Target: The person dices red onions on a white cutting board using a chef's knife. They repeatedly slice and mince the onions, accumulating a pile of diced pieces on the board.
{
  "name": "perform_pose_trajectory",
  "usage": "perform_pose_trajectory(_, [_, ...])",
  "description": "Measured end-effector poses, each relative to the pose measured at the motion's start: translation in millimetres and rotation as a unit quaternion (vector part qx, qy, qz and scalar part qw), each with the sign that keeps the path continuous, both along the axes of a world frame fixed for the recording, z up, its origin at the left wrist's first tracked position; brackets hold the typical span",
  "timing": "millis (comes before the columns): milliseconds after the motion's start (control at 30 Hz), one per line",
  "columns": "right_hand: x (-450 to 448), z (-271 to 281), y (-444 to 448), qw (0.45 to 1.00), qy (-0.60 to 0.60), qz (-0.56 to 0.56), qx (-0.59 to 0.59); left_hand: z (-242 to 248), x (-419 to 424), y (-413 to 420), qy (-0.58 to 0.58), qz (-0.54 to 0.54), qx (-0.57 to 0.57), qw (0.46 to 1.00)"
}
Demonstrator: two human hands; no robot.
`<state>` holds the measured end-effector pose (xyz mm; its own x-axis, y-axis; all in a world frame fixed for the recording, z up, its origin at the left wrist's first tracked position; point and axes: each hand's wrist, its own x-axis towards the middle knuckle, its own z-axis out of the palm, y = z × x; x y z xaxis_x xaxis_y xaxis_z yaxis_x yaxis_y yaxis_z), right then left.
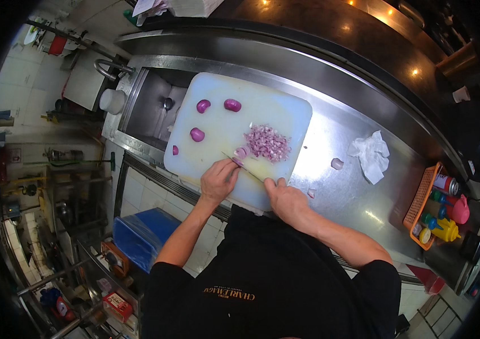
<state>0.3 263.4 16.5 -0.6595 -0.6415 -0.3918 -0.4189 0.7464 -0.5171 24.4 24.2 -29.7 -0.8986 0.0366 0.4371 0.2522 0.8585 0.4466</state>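
A white plastic cutting board (223, 120) lies over the steel counter and part of the sink. My right hand (288, 201) grips a kitchen knife (250, 173), its blade pointing left across the lower part of the board. With bent fingertips my left hand (219, 180) holds a piece of red onion (237, 161) against the blade. Thin onion slices (242, 151) lie just beyond the blade. A heap of chopped red onion (267, 143) is on the board's right side. Peeled red onion pieces (232, 105) sit apart at the upper left, with a small piece (175, 150) near the left edge.
Left of the board are the steel sink (138, 101), its faucet (113, 68) and a white container (112, 101). On the counter at right lie a crumpled white cloth or paper (370, 156) and an onion scrap (337, 163). An orange basket (422, 203) holds several bottles. A blue bin (142, 237) stands below left.
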Motion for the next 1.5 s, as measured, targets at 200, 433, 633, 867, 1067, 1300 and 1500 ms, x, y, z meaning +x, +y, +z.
perform_pose_trajectory(200, [-4.8, 2.1, 4.2, 0.999, -0.037, 0.005, 0.007, -3.0, 1.9, 0.5, 0.004, 0.008, 0.033, 0.999])
perform_pose_trajectory(433, [-10.9, -6.4, 1.3, 0.999, -0.038, 0.009, 0.018, -7.6, 7.5, 0.0, -0.006, 0.023, 0.031, 0.999])
perform_pose_trajectory(633, [-9.8, 22.4, 0.4, 0.999, -0.038, 0.025, 0.020, -8.7, 5.6, -2.7, 0.013, 0.016, 0.019, 1.000])
perform_pose_trajectory(867, [-0.3, 12.1, -0.1, 1.000, -0.019, 0.014, 0.019, -7.3, 6.0, -2.2, 0.017, 0.012, 0.020, 1.000])
perform_pose_trajectory(1067, [5.8, -8.6, -3.2, 0.999, -0.032, -0.009, 0.028, -8.4, 3.8, -3.8, 0.013, 0.008, 0.035, 0.999])
perform_pose_trajectory(1300, [1.7, -3.0, -0.1, 1.000, -0.020, 0.009, -0.005, -13.7, 7.4, -3.0, 0.015, 0.018, 0.030, 0.999])
perform_pose_trajectory(1500, [4.1, 4.3, -1.5, 1.000, -0.018, 0.010, 0.000, -13.5, 7.7, -3.6, 0.018, 0.014, 0.021, 1.000])
